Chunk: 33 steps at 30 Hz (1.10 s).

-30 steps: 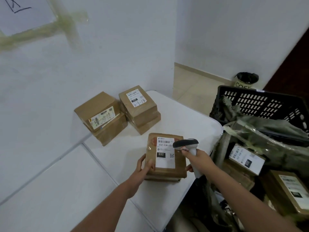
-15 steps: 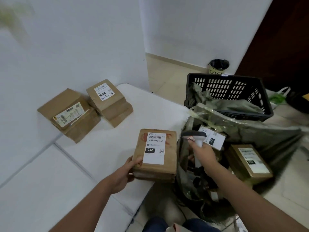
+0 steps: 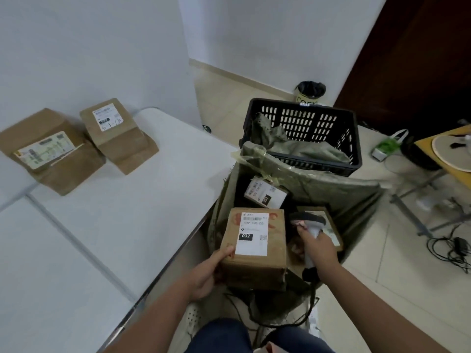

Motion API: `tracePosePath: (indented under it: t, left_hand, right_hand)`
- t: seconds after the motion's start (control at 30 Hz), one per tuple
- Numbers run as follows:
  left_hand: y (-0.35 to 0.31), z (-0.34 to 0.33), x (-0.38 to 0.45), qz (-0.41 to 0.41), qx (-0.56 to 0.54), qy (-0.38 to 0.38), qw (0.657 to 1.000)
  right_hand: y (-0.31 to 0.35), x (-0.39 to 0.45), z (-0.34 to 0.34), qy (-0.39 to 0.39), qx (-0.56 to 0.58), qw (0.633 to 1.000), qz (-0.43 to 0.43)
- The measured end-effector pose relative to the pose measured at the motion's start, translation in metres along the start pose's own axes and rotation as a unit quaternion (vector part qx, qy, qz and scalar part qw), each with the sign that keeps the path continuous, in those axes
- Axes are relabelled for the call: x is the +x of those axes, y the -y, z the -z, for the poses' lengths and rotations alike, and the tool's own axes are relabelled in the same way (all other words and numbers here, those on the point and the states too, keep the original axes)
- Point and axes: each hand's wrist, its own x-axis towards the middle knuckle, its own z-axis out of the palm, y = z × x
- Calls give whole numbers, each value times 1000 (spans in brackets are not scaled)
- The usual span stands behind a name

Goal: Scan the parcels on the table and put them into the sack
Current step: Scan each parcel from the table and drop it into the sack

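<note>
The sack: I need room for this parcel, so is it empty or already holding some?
Already holding some. The open sack shows two labelled parcels inside, below the scanner.

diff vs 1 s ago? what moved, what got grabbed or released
The left hand has carried the 032 parcel off the table and rightward, over the open sack; its grip on the parcel is unchanged, nothing released. The right hand moved along with it, still holding the scanner. The two parcel stacks at the wall and the black crate stayed put.
</note>
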Motion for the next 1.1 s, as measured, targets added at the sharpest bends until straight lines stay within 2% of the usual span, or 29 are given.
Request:
tracePosePath:
  t: [0.17, 0.27, 0.33, 0.4, 0.53, 0.73, 1.03, 1.1]
  left_hand:
    - [29, -32, 21, 43, -89, -115, 988]
    - [31, -55, 38, 45, -186, -153, 970]
    - [32, -68, 53, 47, -209, -171, 962]
    - [30, -81, 64, 55, -186, -174, 966]
    - [24, -101, 83, 76, -132, -110, 982]
    - [26, -93, 92, 60, -47, -108, 991]
    - [40, -44, 93, 52, -91, -210, 972]
    - [43, -31, 98, 65, -47, -308, 948]
  right_hand:
    - [-28, 15, 7, 59, -34, 998, -17]
    - [-43, 19, 7, 111, -9, 993, -44]
    - [-48, 20, 5, 133, 17, 989, -62]
    - [-48, 19, 3, 146, 59, 984, -87]
    - [-44, 26, -6, 160, 121, 970, -138]
    - [-41, 40, -23, 185, 173, 954, -160]
    - [-29, 50, -48, 138, 268, 930, -210]
    - [-28, 50, -53, 127, 279, 927, -215]
